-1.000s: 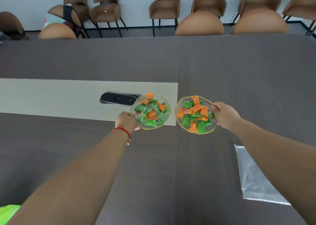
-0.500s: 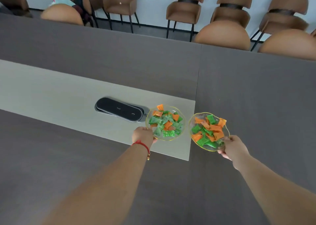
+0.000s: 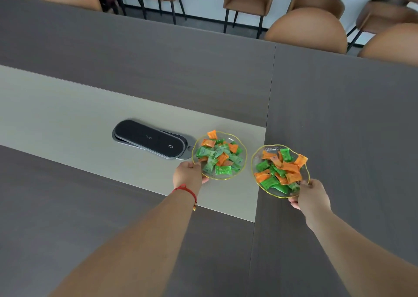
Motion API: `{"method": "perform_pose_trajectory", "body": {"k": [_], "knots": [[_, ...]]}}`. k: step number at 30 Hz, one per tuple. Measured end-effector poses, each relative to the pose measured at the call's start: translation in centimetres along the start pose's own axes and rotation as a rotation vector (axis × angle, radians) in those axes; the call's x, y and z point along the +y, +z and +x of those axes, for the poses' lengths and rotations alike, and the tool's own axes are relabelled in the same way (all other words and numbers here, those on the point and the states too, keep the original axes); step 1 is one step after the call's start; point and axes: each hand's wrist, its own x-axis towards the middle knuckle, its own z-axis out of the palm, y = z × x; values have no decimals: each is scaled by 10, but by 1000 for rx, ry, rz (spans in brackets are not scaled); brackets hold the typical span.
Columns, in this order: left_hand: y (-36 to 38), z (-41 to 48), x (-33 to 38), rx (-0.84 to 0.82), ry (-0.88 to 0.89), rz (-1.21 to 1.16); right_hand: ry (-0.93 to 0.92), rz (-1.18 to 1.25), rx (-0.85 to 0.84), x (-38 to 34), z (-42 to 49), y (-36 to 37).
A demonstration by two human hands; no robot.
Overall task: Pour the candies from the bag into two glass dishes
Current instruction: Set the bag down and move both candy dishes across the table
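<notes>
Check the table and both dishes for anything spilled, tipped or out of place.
Nothing spilled: no loose candies lie on the table. The left hand grips the left dish and the right hand the right dish. One orange candy overhangs the right dish's far rim and might slip off.

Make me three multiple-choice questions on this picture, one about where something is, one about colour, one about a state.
1. The black oval panel lies where?
A. left of both dishes
B. between the dishes
C. right of both

2. The candies are which colours?
A. red and blue
B. orange and green
C. yellow and purple

3. How are the two dishes held?
A. both by one hand
B. neither is touched
C. one hand on each rim

A: it sits left of the left dish.
B: only those colours show.
C: the left hand holds that dish, the right hand the right dish.
</notes>
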Motion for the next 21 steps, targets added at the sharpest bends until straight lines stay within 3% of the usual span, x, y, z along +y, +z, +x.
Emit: {"method": "perform_pose_trajectory", "body": {"k": [10, 21], "knots": [[6, -4, -21, 72, 149, -111, -146, -178, 107, 14, -1, 8], [12, -5, -18, 159, 234, 105, -219, -229, 160, 20, 7, 11]]}}
